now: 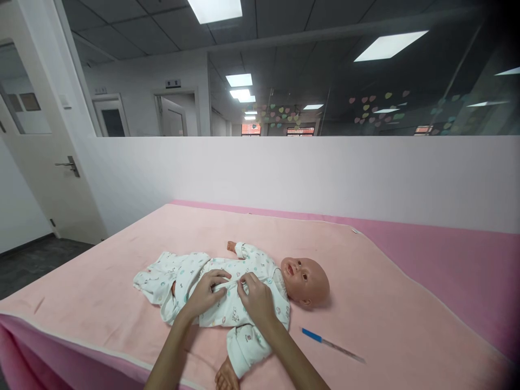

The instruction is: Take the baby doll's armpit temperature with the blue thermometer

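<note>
Doll (pixel 305 281), head view: on its back on the pink mat (pixel 134 238), head to the right, in a white printed outfit (pixel 219 315). Your left hand (pixel 208 293) rests on the outfit's front, thumb and bent fingers apart. Your right hand (pixel 257 299) is beside it, fingers curled close to the thumb; cannot tell whether they pinch cloth. Blue-handled tool (pixel 323 341) lies near the doll's head.
</note>
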The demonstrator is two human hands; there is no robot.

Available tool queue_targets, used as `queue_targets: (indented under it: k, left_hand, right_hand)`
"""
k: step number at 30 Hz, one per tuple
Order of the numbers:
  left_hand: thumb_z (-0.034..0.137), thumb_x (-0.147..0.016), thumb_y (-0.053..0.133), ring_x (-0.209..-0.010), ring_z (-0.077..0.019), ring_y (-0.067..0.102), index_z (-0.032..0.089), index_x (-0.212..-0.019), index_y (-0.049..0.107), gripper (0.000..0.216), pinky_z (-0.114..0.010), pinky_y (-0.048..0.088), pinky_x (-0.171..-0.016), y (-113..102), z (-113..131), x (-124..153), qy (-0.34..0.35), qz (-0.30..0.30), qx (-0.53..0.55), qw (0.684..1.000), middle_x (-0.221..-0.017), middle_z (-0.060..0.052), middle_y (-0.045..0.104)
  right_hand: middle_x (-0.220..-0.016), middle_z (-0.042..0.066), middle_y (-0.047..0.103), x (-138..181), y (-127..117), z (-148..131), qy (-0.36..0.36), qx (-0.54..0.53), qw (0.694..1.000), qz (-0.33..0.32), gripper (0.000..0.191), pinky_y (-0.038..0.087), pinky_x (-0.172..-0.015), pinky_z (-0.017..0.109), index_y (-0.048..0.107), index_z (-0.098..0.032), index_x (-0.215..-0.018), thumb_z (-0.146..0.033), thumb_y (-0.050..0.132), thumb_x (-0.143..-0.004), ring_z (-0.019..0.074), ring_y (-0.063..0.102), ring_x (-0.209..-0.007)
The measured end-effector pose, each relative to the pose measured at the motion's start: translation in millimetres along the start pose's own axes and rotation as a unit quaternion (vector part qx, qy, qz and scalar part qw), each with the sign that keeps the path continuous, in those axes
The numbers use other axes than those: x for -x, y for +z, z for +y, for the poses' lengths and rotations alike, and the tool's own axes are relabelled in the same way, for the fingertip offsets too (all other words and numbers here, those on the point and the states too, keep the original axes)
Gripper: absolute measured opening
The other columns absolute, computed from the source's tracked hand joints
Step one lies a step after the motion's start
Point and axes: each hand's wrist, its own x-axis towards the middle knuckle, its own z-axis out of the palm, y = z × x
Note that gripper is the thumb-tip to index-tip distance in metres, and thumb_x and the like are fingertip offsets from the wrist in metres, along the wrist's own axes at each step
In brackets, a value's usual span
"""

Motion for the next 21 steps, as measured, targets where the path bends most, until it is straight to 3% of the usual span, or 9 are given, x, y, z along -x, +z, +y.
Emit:
queue_targets:
  k: [11,21]
  left_hand:
    - [0.020,-0.074,0.051,-0.094,-0.0189,0.054,0.018,-0.069,0.058,0.009,-0.028,0.043,-0.076,1.0,1.0,-0.6,-0.013,0.004,0.027,1.000,-0.107,-0.006,0.056]
    - [0.026,-0.075,0.053,-0.096,-0.0203,0.051,0.020,-0.078,0.056,0.008,-0.034,0.038,-0.088,-1.2,5.7,1.0,0.017,0.000,-0.002,1.000,-0.098,-0.005,0.057]
  right_hand:
    - [-0.072,-0.002,0.059,1.9,1.1,-0.3,-0.011,0.011,1.000,0.003,0.013,0.026,-0.050,0.022,0.052,-0.019,-0.074,-0.021,0.043,-0.083,0.0091,0.052,-0.054]
    - [-0.071,-0.002,0.059,2.5,0.1,-1.3,-0.014,0.006,1.000,0.007,0.014,0.028,-0.050,0.022,0.052,-0.019,-0.074,-0.020,0.042,-0.083,0.0092,0.052,-0.054]
